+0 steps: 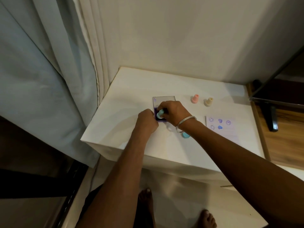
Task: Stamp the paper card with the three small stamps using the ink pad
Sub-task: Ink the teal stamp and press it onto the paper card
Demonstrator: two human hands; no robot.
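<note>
The purple ink pad (160, 120) lies on the white table (131, 96), its clear lid (164, 100) folded open behind it. My right hand (174, 112) pinches a small teal stamp (159, 114) and holds it down on the pad. My left hand (146, 120) grips the pad's left edge with curled fingers. A pink stamp (195, 98) and a cream stamp (209, 101) stand upright to the right. The paper card (221, 127) lies further right and bears smiley, heart and ring prints in two rows. A teal cap (185, 135) peeks from under my right wrist.
Curtains (49, 71) hang to the left of the table and a wall stands behind it. A dark screen on a stand (273, 119) rests on a wooden surface at the right. My bare feet (207, 218) are on the floor below the table's front edge.
</note>
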